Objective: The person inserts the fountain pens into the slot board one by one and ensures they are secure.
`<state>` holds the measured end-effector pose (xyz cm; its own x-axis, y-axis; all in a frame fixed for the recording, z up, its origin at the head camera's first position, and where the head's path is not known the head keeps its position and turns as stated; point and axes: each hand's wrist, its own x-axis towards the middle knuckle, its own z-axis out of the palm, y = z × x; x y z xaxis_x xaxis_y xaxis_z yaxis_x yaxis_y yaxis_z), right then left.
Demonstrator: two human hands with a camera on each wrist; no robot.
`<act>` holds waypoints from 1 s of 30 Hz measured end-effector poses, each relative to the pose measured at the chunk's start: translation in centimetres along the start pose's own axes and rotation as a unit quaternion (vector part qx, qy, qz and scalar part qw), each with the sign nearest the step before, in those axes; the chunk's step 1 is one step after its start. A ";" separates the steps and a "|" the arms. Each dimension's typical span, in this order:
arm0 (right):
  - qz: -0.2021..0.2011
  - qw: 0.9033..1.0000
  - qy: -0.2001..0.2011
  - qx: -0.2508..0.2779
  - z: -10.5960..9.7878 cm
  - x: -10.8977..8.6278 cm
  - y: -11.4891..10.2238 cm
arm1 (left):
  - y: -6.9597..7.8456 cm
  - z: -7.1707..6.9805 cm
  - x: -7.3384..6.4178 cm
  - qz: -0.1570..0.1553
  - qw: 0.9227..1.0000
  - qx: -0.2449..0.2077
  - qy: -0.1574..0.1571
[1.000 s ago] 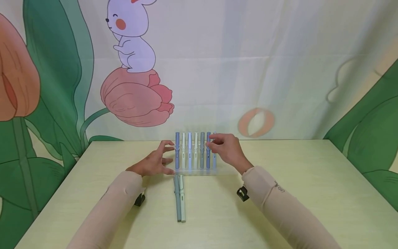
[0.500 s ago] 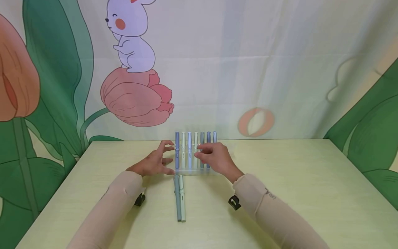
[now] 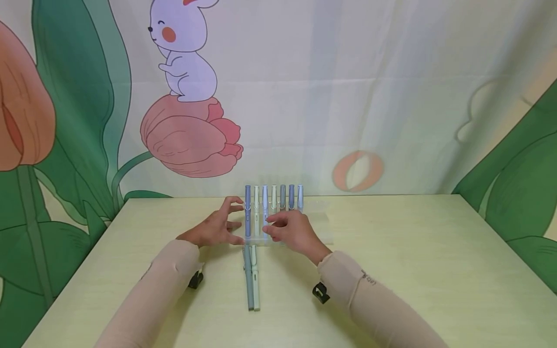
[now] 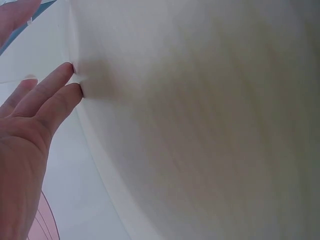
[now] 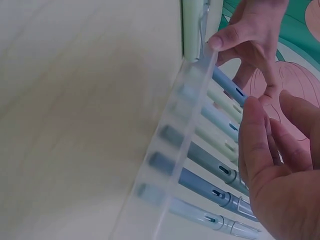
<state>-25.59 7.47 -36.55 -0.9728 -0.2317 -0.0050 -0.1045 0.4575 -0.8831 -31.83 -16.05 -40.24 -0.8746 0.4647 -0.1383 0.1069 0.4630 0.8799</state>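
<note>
A clear pen stand (image 3: 319, 234) holds a row of several capped pens (image 3: 248, 212) in blues, pale greens and grey. At its left end is my left hand (image 3: 213, 227), fingers spread, the thumb touching the front corner in the right wrist view. Two fingertips (image 4: 75, 90) of that hand rest on the table in the left wrist view. My right hand (image 3: 292, 231) hovers in front of the row with thumb and fingers apart, nothing between them, hiding the lower parts of several pens. In front of the stand lie a dark grey-green pen (image 3: 249, 282) and a pale green pen (image 3: 256, 290), side by side.
The light wooden table (image 3: 391, 280) reaches back to a curtain (image 3: 278, 96) printed with a rabbit, tulips and leaves. Black straps with camera mounts (image 3: 321, 293) hang below both sleeves. The right end of the stand extends beyond the last pen.
My right hand has left the pens at the right end of the row and moved left and toward me, across the front of the stand. The left hand has stayed put.
</note>
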 end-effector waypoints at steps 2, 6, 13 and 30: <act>0.001 1.000 -0.005 -0.002 0.3 0.0 0.2 | 0.0 0.0 0.0 0.002 1.000 -0.002 0.000; 0.006 1.000 -0.012 0.004 0.8 -0.1 0.6 | 0.0 0.0 0.0 0.006 1.000 0.001 0.000; 0.028 0.999 -0.031 0.007 1.8 -0.1 1.1 | 0.1 0.0 -0.1 0.000 1.000 0.010 0.002; 0.036 0.999 -0.041 -0.003 3.0 0.2 1.5 | 0.2 0.1 -0.1 -0.001 1.000 0.017 0.003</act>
<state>-25.36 5.58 -39.29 -0.9577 -0.2676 -0.1060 -0.0370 0.4795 -0.8767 -31.70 -15.94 -40.05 -0.8773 0.4596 -0.1382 0.1205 0.4896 0.8636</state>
